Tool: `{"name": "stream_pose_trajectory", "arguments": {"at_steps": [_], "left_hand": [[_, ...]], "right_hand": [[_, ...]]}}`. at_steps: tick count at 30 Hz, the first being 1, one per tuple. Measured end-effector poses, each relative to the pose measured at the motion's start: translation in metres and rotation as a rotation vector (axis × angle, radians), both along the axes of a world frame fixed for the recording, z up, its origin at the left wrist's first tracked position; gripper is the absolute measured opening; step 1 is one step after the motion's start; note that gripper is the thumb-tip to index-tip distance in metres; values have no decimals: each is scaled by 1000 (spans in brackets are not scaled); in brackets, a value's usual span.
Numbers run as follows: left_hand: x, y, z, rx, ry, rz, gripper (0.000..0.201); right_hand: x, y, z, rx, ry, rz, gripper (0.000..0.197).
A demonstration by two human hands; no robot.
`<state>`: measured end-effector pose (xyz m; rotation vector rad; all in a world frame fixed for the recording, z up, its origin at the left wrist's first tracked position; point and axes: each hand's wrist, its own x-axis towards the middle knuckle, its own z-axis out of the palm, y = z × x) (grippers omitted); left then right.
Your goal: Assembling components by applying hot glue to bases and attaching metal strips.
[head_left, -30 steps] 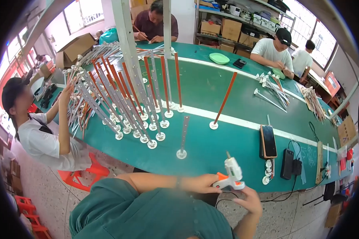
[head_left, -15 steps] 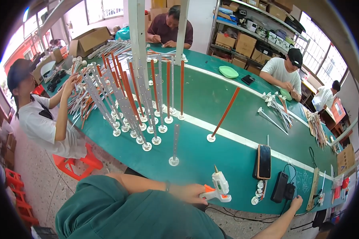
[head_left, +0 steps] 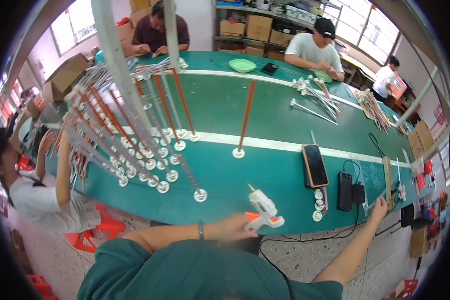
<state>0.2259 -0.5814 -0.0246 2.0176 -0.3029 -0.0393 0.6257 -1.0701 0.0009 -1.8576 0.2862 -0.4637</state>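
My left hand [head_left: 229,227] is closed round the handle of a white and orange hot glue gun [head_left: 262,206], held at the table's near edge with its nozzle pointing up and away. At the right, my right hand [head_left: 379,210] is closed, fingertips together, near a wooden strip [head_left: 388,177] and a clear strip; what it pinches, if anything, is too small to tell. Ahead of the glue gun an orange strip on a round white base [head_left: 238,153] stands upright. Left of it, a clear dotted strip on a white base [head_left: 200,195] stands among several similar ones.
A phone [head_left: 315,166] lies right of the glue gun, beside a black power bank [head_left: 344,191] with cables. Small white round parts [head_left: 317,205] lie below the phone. Three co-workers sit round the green table [head_left: 280,175]. A green dish [head_left: 242,65] sits at the far side.
The view has swung to the right, so things appear farther left. My left hand still holds the glue gun; my right hand has lifted slightly near the wooden strip.
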Motion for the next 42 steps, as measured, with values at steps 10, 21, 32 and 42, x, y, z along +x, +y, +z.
{"name": "stream_pose_trajectory", "arguments": {"at_steps": [10, 21, 32, 42], "left_hand": [[-3, -1, -2, -209, -2, -6, 32], [-30, 10, 34, -591, 263, 91, 37], [-43, 9, 37, -773, 344, 51, 29], [-37, -6, 20, -680, 132, 57, 47]], "right_hand": [[-240, 180, 32, 521, -106, 472, 22], [-331, 290, 57, 297, -201, 727, 8], [-344, 311, 50, 389, -273, 797, 6], [-352, 308, 32, 190, -409, 766, 10]]}}
